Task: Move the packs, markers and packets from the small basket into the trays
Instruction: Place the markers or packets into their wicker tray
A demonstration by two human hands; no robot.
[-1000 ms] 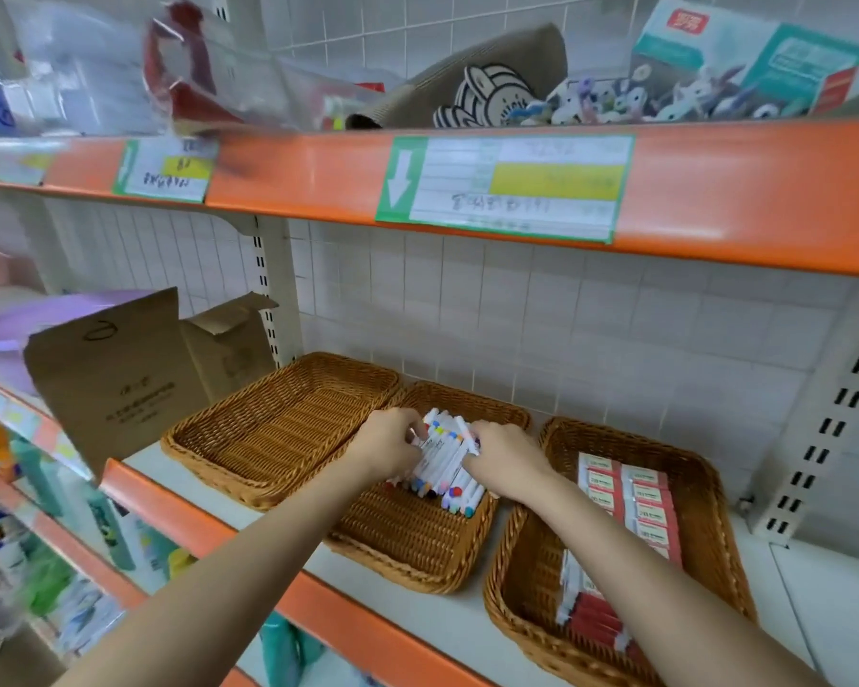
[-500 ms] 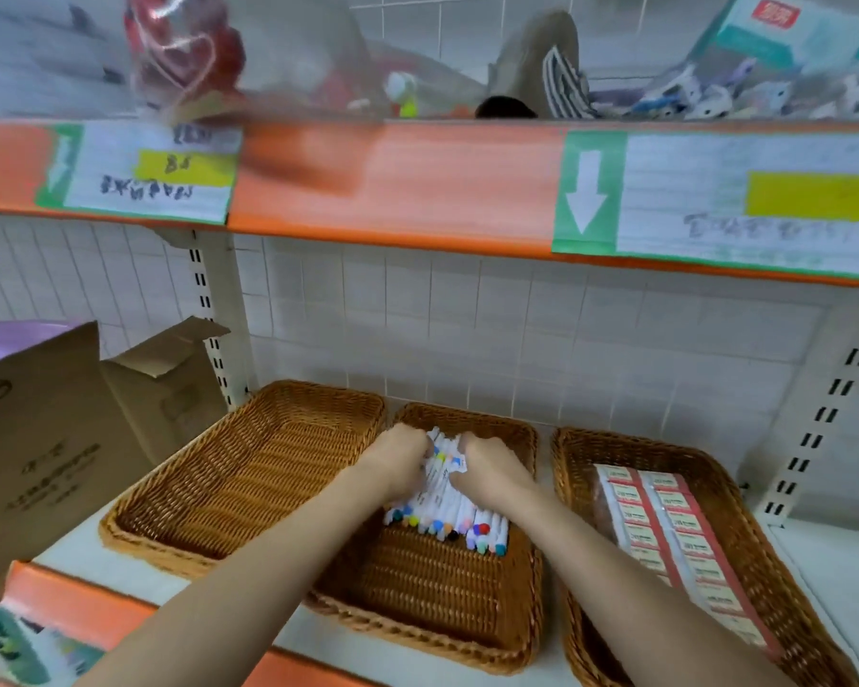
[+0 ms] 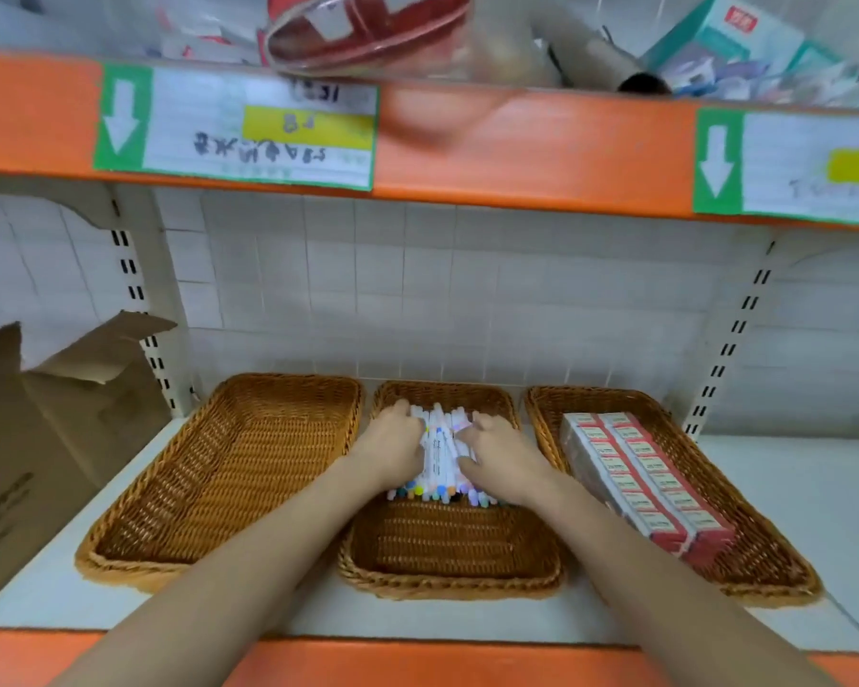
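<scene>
Since half a second ago the markers [image 3: 442, 453] have shifted toward the far end of the middle wicker tray [image 3: 450, 582], still bundled between both hands. The left hand [image 3: 395, 451] and right hand [image 3: 504, 461] curl their fingers round the bundle's sides. The markers' long axis runs front to back, coloured caps toward the person.

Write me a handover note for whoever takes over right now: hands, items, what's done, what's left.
Left hand and right hand: both press a bundle of markers from either side, in the far half of the middle tray.
Right tray: red packs laid in two rows.
Left tray: nothing in it.
Done: packs placed, markers down.
Left: let go of the markers, then fill the left tray. The small basket is out of view.
</scene>
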